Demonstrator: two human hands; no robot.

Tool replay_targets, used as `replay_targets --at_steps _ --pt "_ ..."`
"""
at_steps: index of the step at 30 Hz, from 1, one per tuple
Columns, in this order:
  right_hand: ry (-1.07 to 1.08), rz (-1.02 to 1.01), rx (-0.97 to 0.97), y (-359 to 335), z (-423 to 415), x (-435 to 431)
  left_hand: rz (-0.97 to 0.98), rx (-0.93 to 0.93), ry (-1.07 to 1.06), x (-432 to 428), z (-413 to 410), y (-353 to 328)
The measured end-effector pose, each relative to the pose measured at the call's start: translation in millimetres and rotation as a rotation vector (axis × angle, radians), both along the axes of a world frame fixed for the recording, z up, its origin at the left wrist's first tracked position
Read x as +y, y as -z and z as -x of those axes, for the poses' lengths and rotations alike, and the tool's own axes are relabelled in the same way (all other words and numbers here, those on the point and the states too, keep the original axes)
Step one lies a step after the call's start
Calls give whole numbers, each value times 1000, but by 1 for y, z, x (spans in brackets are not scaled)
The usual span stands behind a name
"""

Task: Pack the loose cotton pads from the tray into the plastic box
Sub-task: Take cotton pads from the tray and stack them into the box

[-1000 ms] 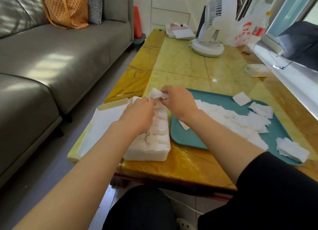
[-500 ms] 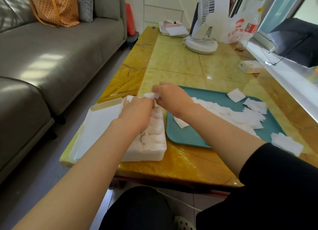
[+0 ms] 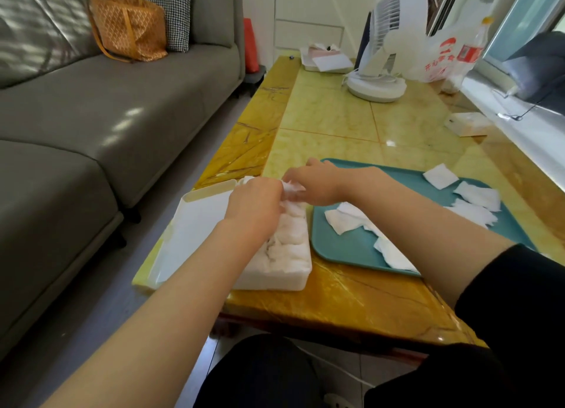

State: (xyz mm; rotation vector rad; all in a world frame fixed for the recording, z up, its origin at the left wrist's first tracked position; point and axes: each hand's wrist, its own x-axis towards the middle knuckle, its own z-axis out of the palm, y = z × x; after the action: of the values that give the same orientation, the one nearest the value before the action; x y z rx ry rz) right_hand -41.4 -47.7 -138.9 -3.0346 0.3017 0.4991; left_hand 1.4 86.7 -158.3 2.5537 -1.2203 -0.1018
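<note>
A white plastic box [image 3: 275,277] sits at the table's near left edge, packed with cotton pads, its lid [image 3: 195,224] hinged open to the left. My left hand [image 3: 255,206] and my right hand [image 3: 318,184] meet over the box's far end and together pinch one crumpled cotton pad [image 3: 292,188]. The teal tray [image 3: 345,245] lies right of the box with several loose pads [image 3: 345,219] on it; my right forearm hides part of them.
A yellow marble table [image 3: 330,123] carries a white desk fan [image 3: 382,56], a plastic bag with a bottle [image 3: 452,53] and a small white box [image 3: 467,123]. A grey sofa [image 3: 91,117] with an orange bag [image 3: 128,25] stands left.
Both hands have lowered the pad from above the box towards its far end. The pad is more crumpled between the fingers. The camera has shifted a little.
</note>
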Motion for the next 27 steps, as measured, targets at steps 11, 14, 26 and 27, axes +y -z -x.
replay_targets --at_steps 11,14,26,27 --pt "-61 88 -212 8 -4 23 -35 -85 -34 -5 -2 9" --pt "-46 -28 -68 10 -7 21 -42 -90 -20 -4 -2 11" --pt "49 -232 -533 20 31 14 -1 -59 -59 0 5 9" --pt "61 -250 -651 23 41 12 -22 -73 -75 0 10 7"
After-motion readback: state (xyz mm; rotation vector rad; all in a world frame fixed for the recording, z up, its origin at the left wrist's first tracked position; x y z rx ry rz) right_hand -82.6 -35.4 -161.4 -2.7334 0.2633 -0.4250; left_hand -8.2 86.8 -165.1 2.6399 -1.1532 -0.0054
